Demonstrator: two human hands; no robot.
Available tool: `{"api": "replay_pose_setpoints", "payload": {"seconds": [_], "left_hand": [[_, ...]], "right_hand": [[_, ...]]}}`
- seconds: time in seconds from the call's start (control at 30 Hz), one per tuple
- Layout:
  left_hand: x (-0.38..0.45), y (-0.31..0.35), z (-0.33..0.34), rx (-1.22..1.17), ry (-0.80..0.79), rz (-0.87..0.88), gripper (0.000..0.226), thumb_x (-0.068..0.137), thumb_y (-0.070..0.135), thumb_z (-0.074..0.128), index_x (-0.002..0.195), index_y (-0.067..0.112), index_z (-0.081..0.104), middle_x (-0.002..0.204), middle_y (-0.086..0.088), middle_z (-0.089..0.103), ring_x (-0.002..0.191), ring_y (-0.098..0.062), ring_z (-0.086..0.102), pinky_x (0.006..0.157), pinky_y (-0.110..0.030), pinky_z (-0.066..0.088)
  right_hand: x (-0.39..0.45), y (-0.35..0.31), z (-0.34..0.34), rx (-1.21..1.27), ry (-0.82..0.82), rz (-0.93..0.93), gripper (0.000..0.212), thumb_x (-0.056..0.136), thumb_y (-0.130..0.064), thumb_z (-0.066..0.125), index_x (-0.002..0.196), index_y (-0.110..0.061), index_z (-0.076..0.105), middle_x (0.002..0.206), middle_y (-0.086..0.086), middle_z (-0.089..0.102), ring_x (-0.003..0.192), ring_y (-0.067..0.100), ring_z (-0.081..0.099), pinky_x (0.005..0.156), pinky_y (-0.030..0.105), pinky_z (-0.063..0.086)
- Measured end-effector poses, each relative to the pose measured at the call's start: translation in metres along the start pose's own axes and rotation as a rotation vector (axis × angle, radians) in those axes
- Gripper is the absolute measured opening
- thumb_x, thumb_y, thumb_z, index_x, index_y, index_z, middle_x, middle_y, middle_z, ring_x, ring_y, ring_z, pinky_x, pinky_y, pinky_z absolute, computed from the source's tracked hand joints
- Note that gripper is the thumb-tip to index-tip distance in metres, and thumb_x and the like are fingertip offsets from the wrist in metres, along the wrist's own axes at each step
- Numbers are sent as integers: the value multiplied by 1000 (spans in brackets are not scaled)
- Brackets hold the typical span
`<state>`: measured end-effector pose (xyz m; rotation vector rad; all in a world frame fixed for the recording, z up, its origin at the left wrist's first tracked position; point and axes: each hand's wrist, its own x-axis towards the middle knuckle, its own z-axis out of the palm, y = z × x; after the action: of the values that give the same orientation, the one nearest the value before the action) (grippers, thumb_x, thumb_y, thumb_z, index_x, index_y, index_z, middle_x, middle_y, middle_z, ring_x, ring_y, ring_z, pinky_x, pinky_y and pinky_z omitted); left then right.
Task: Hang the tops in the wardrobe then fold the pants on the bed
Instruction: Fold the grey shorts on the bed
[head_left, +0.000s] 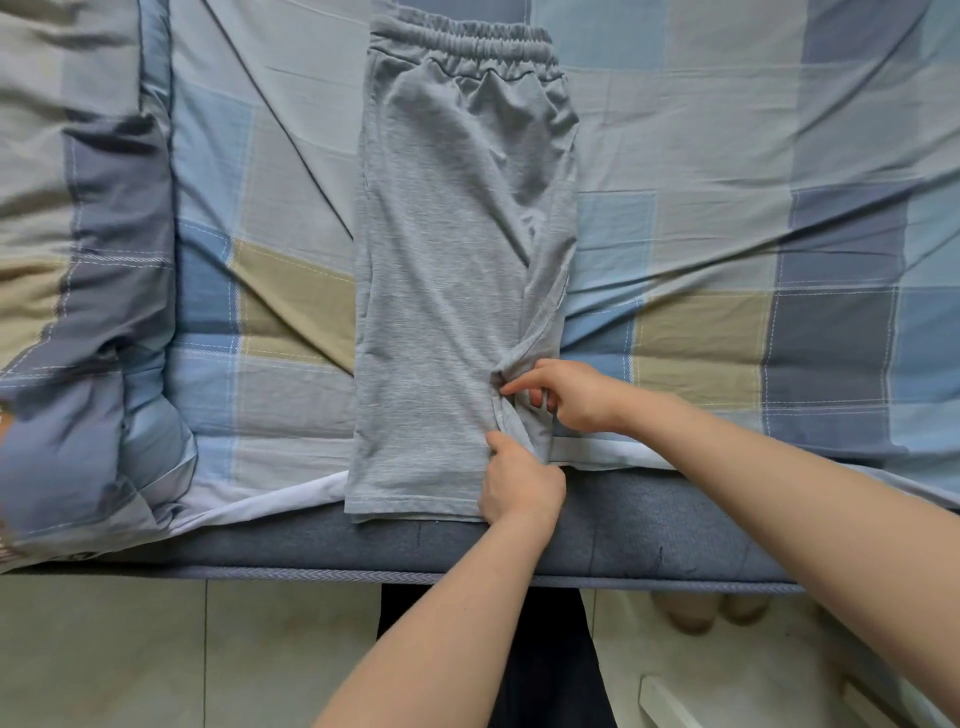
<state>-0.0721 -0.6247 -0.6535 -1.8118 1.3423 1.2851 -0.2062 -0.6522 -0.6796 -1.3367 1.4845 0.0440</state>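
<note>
Head view looks straight down on a bed (727, 156) covered in a checked sheet of blue, grey and tan squares. Grey pants (447, 270) lie flat on the sheet, folded lengthwise so one leg rests on the other. Their elastic waistband (462, 44) sits toward the far edge of the bed, and the hems reach the near edge, just overhanging the white under-sheet (270, 499) and the dark blue mattress side (675, 530).

Both hands work at the pants' right side, close to the near edge. The left hand (519, 486) has its fingers curled around a bunch of grey cloth, with the thumb pressed on top near the hem. The right hand (566, 392) is just beyond it; its thumb and index finger pinch a gathered ridge of the same cloth, and the other fingers are tucked under. The two hands are near each other but do not touch. Between them the fabric is puckered into a twisted crease, which runs up the right side of the leg.

A rolled quilt (88, 291) in the same checked pattern lies along the left edge of the bed, well apart from the pants. Below the mattress, pale floor tiles (130, 654) show, and the person's dark trousers (519, 665) stand against the bed's near edge. Bare toes (691, 613) peek out from under the frame on the right.
</note>
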Motion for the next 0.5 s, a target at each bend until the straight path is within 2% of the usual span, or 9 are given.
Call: {"api": "replay_pose_setpoints", "payload": {"seconds": [0.07, 0.13, 0.2, 0.23, 0.27, 0.33, 0.4, 0.43, 0.5], "left_hand": [[-3, -11, 0, -104, -74, 50, 30, 88, 12, 53, 117, 3, 54, 115, -18, 64, 109, -37, 59, 86, -38, 48], [-5, -29, -3, -256, -176, 23, 18, 89, 5, 48, 97, 1, 64, 96, -19, 69, 87, -35, 66, 74, -37, 53], [-6, -51, -11, -338, -347, -86, 17, 92, 6, 49, 83, 6, 63, 75, -12, 67, 56, -23, 63, 51, -27, 51], [-6, -62, -16, -310, -423, -117, 15, 92, 8, 51, 80, 7, 61, 71, -9, 65, 49, -18, 58, 43, -22, 46], [-6, -72, -22, -215, -483, -92, 11, 90, 10, 55, 79, 9, 60, 72, -9, 66, 49, -17, 57, 43, -21, 45], [1, -93, -37, 155, -474, 99, 6, 84, 16, 58, 82, 14, 64, 84, -9, 72, 65, -22, 65, 61, -27, 55], [13, -107, -60, 519, -299, 378, 14, 84, 18, 54, 93, 19, 66, 101, -5, 71, 92, -25, 66, 83, -34, 53], [19, -107, -77, 599, -196, 554, 18, 85, 15, 52, 97, 18, 64, 104, -5, 68, 98, -27, 63, 85, -36, 51], [37, -102, -115, 765, 85, 1019, 25, 81, 9, 49, 98, 12, 66, 105, -10, 67, 97, -33, 62, 77, -39, 53]], "right_hand": [[-5, 2, 0, -15, 53, -3, 59, 81, 5, 46, 128, -27, 60, 100, -2, 48, 81, 9, 47, 74, 21, 38], [-15, 4, 3, -162, 136, -56, 53, 85, -3, 53, 130, -30, 56, 113, -1, 46, 101, 15, 46, 75, 25, 39], [-24, 5, 9, -409, 198, -185, 60, 83, -2, 51, 137, -28, 49, 124, 3, 45, 113, 21, 45, 76, 30, 44], [-28, 6, 12, -508, 243, -268, 60, 83, -1, 46, 139, -23, 48, 127, 8, 49, 115, 25, 49, 80, 34, 49], [-32, 8, 14, -585, 282, -348, 58, 84, -1, 41, 139, -18, 49, 129, 12, 53, 116, 30, 53, 86, 37, 51], [-34, 12, 21, -762, 292, -450, 52, 89, -8, 36, 139, -11, 49, 135, 15, 54, 124, 31, 52, 101, 41, 46], [-32, 15, 27, -890, 279, -462, 48, 93, -13, 37, 141, -12, 48, 142, 10, 50, 132, 27, 47, 107, 44, 40], [-31, 16, 28, -922, 280, -462, 48, 94, -14, 36, 140, -12, 48, 143, 7, 50, 133, 26, 45, 107, 44, 40], [-26, 19, 29, -970, 276, -458, 47, 95, -14, 37, 141, -13, 47, 145, 4, 48, 135, 23, 43, 108, 45, 39]]}}
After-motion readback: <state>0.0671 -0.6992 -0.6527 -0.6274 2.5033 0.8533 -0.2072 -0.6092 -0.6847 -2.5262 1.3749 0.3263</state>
